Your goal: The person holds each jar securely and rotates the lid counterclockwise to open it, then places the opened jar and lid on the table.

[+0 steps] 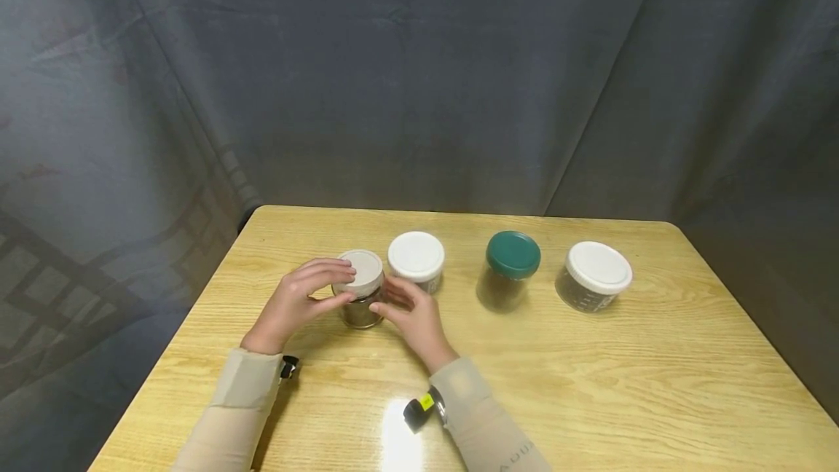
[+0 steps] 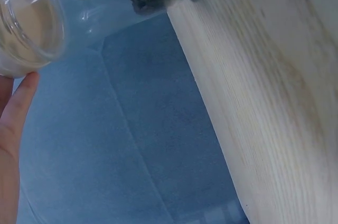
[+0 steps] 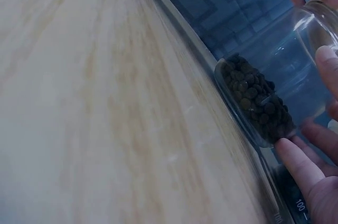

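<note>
A glass jar [image 1: 362, 315] with a pale beige lid [image 1: 364, 269] stands on the left part of the table. Small dark beans [image 3: 253, 94] lie at its bottom. My left hand [image 1: 298, 299] holds the lid, fingers over its top and thumb along the near side. The jar's right side is gripped by my right hand [image 1: 414, 319], its thumb in front and its other fingers partly hidden behind the glass. In the left wrist view, left fingertips [image 2: 26, 89] touch the lid's rim. Whether the lid sits fully on the jar, I cannot tell.
Just behind my right hand stands a white-lidded container [image 1: 416, 255]. Further right are a jar with a green lid [image 1: 513, 253] and another white-lidded container [image 1: 598, 268] with markings. A grey curtain [image 1: 419, 79] hangs behind the wooden table [image 1: 623, 377].
</note>
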Motion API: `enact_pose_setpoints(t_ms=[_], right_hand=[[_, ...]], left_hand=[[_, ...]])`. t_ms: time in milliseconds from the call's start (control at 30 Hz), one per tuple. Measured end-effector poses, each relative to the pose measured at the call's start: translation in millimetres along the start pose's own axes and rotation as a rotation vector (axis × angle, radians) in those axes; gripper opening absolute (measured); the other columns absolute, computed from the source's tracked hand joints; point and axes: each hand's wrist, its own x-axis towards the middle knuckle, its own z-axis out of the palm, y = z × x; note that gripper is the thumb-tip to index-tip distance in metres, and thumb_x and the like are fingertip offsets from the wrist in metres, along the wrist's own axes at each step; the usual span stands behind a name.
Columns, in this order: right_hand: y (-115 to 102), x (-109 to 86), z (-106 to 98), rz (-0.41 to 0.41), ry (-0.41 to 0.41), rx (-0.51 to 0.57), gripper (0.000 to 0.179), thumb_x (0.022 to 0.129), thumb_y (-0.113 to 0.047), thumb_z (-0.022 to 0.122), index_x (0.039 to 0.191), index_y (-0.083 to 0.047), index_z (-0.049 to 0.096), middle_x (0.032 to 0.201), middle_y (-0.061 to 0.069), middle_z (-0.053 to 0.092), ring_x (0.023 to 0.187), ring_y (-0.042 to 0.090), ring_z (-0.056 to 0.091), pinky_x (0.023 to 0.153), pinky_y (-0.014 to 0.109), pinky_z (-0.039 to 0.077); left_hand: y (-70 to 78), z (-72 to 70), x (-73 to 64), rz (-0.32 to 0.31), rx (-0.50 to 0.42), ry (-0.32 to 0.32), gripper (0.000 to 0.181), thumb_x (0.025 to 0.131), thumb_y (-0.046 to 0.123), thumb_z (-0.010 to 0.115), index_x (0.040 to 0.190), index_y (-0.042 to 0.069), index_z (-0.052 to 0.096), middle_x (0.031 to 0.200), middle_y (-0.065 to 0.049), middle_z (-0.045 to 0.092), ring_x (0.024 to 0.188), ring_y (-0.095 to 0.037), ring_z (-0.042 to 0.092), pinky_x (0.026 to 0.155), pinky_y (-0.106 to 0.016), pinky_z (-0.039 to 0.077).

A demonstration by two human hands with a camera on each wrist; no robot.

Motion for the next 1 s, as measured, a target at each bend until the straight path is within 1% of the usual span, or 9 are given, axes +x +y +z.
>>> enact_pose_setpoints(t_ms=[100, 200, 400, 500, 633, 700, 833, 900, 1000], right_hand=[[-1, -0.1, 0, -0.009, 0.0, -0.001, 0.054, 0.081, 0.002, 0.08, 0.131, 0.01, 0.059, 0.129, 0.028, 0.063, 0.117, 0.043, 0.063, 0.104, 0.052, 0.051], [-2, 0.2, 1, -0.01, -0.002, 0.004, 0.055, 0.082, 0.002, 0.08, 0.131, 0.011, 0.059, 0.13, 0.029, 0.062, 0.117, 0.043, 0.063, 0.102, 0.052, 0.051], [-7, 0.6, 4, 0.024, -0.005, -0.004, 0.056, 0.083, 0.001, 0.079, 0.134, 0.01, 0.057, 0.132, 0.028, 0.061, 0.119, 0.042, 0.062, 0.098, 0.042, 0.056], [-10, 0.1, 5, 0.028, 0.007, -0.032, 0.055, 0.084, 0.0, 0.079, 0.134, 0.009, 0.057, 0.132, 0.027, 0.061, 0.118, 0.043, 0.062, 0.097, 0.041, 0.056], [-6, 1.8, 7, 0.03, 0.021, -0.036, 0.055, 0.085, -0.003, 0.078, 0.134, 0.009, 0.056, 0.131, 0.028, 0.061, 0.119, 0.045, 0.061, 0.099, 0.045, 0.055], [6, 5.5, 11, 0.034, 0.031, -0.027, 0.057, 0.085, -0.006, 0.079, 0.135, 0.006, 0.056, 0.132, 0.026, 0.062, 0.12, 0.042, 0.062, 0.099, 0.042, 0.055], [31, 12.2, 19, 0.051, 0.042, -0.018, 0.061, 0.085, -0.014, 0.081, 0.139, 0.0, 0.056, 0.133, 0.02, 0.063, 0.122, 0.036, 0.062, 0.097, 0.031, 0.056], [32, 12.7, 21, 0.054, 0.04, -0.023, 0.062, 0.085, -0.015, 0.081, 0.139, 0.0, 0.056, 0.134, 0.02, 0.062, 0.122, 0.035, 0.062, 0.097, 0.03, 0.056], [32, 13.2, 21, 0.05, 0.058, -0.058, 0.06, 0.086, -0.018, 0.08, 0.139, -0.001, 0.056, 0.135, 0.019, 0.062, 0.123, 0.035, 0.062, 0.098, 0.031, 0.055]], left_hand=[[0.9, 1.1, 0.6, 0.007, 0.014, 0.027, 0.031, 0.088, 0.028, 0.077, 0.105, 0.002, 0.077, 0.11, -0.01, 0.075, 0.103, -0.031, 0.07, 0.105, -0.022, 0.048], [2.0, 2.3, 1.0, 0.003, 0.022, 0.052, 0.038, 0.093, 0.037, 0.066, 0.104, 0.002, 0.077, 0.108, -0.01, 0.075, 0.103, -0.031, 0.07, 0.105, -0.02, 0.047], [4.0, 3.6, 3.2, 0.007, 0.058, 0.134, 0.037, 0.093, 0.035, 0.066, 0.102, 0.0, 0.076, 0.107, -0.012, 0.075, 0.101, -0.033, 0.07, 0.104, -0.02, 0.048], [5.6, 3.3, 3.7, -0.02, 0.078, 0.186, 0.038, 0.093, 0.034, 0.066, 0.104, -0.001, 0.075, 0.108, -0.014, 0.075, 0.099, -0.034, 0.071, 0.102, -0.018, 0.049], [8.0, 1.6, 2.9, -0.11, 0.101, 0.259, 0.031, 0.09, 0.025, 0.071, 0.106, -0.001, 0.074, 0.108, -0.015, 0.075, 0.096, -0.034, 0.071, 0.097, -0.015, 0.051], [8.9, 0.3, 1.7, -0.166, 0.107, 0.307, 0.026, 0.084, 0.012, 0.078, 0.106, -0.001, 0.074, 0.106, -0.014, 0.075, 0.093, -0.034, 0.072, 0.094, -0.013, 0.052], [9.0, -5.3, -2.6, -0.291, 0.148, 0.381, 0.032, 0.075, -0.007, 0.082, 0.105, -0.001, 0.074, 0.099, -0.013, 0.076, 0.087, -0.026, 0.072, 0.089, -0.008, 0.05], [8.1, -7.4, -5.1, -0.359, 0.165, 0.409, 0.03, 0.076, -0.009, 0.081, 0.104, -0.002, 0.073, 0.096, -0.014, 0.075, 0.086, -0.021, 0.071, 0.086, -0.005, 0.05], [4.1, -7.2, -8.6, -0.463, 0.148, 0.432, 0.021, 0.085, -0.006, 0.077, 0.106, -0.004, 0.072, 0.094, -0.017, 0.075, 0.087, -0.017, 0.07, 0.08, -0.002, 0.048]])
